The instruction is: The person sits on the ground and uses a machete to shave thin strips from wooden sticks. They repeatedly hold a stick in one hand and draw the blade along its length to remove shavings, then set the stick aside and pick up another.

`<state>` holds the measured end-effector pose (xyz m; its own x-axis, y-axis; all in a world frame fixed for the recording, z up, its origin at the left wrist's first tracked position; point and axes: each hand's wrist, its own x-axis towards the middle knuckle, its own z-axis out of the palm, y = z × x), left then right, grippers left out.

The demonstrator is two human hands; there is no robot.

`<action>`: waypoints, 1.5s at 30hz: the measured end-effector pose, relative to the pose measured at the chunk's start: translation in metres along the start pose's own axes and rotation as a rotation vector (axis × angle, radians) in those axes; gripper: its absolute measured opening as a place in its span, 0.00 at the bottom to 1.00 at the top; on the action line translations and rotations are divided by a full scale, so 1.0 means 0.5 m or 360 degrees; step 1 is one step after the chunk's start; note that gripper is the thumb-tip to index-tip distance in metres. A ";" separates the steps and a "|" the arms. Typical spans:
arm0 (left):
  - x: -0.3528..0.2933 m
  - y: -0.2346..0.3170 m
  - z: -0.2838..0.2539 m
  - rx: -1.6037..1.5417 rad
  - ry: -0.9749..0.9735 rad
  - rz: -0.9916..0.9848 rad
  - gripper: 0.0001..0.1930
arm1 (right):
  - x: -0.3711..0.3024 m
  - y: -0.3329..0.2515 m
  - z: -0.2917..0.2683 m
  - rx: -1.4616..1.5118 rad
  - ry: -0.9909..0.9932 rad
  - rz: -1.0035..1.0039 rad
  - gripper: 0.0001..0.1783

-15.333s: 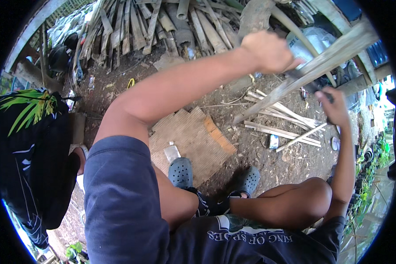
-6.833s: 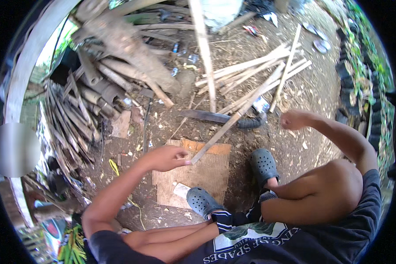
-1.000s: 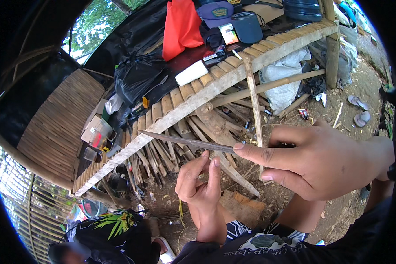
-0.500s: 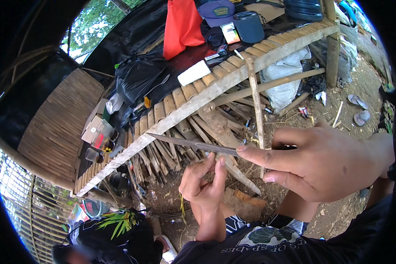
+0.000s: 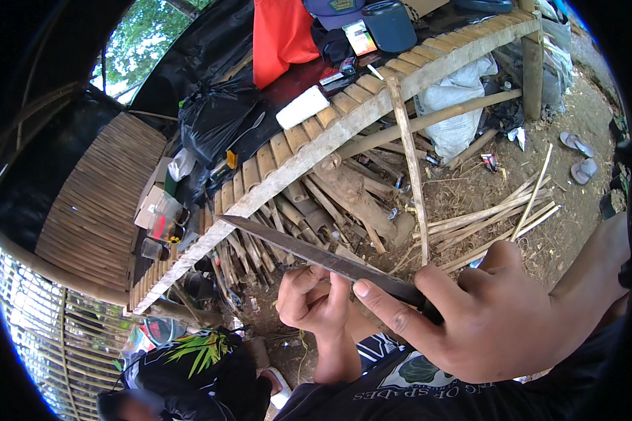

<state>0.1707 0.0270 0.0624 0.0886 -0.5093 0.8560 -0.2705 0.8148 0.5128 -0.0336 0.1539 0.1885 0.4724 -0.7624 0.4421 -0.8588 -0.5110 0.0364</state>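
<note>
My right hand (image 5: 495, 326) is shut on the handle of a long dark knife (image 5: 309, 254), thumb pressed along the blade's back. The blade runs up and to the left, in front of a bamboo-slat bench (image 5: 288, 151). My left hand (image 5: 316, 302) sits just under the blade's middle with its fingers curled in; nothing shows inside it. A thin split bamboo strip (image 5: 407, 168) stands upright behind the knife, and its lower end disappears behind my right hand.
The bench carries a red cloth (image 5: 281, 35), a black plastic bag (image 5: 214, 116), a white block (image 5: 302, 107) and a dark cylinder (image 5: 390, 24). Split bamboo (image 5: 316, 210) is stacked underneath. Loose strips (image 5: 498, 217) and sandals (image 5: 576, 154) lie on the dirt. Another person (image 5: 189, 372) crouches lower left.
My left hand's fingers, raised against the blade earlier, have curled inward. My right hand keeps the knife in nearly the same place.
</note>
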 end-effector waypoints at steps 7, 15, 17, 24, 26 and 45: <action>0.005 -0.006 -0.001 -0.0035 0.0110 -0.0025 0.13 | 0.000 -0.002 -0.006 0.0086 -0.0167 0.0141 0.32; 0.004 -0.009 -0.010 -0.0301 0.0052 -0.0148 0.11 | 0.000 -0.013 -0.002 -0.0047 0.0009 0.0047 0.34; 0.005 -0.009 -0.010 -0.0243 0.0062 -0.0133 0.10 | 0.004 -0.009 -0.002 0.0011 -0.0007 0.0029 0.34; 0.003 0.008 -0.020 -0.0127 0.0020 -0.0132 0.09 | 0.004 0.035 -0.015 0.0514 -0.0168 -0.0006 0.39; 0.002 0.013 -0.019 -0.0163 -0.0059 -0.0081 0.05 | 0.002 0.037 -0.022 0.0534 -0.0170 -0.0023 0.39; 0.011 0.009 -0.006 -0.0262 0.0074 -0.0340 0.10 | 0.013 0.078 0.005 0.0837 -0.0162 -0.0059 0.34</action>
<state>0.1728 0.0288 0.0697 0.1721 -0.6641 0.7276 -0.0821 0.7264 0.6824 -0.0636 0.1281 0.1906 0.5397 -0.7614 0.3591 -0.6382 -0.6483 -0.4153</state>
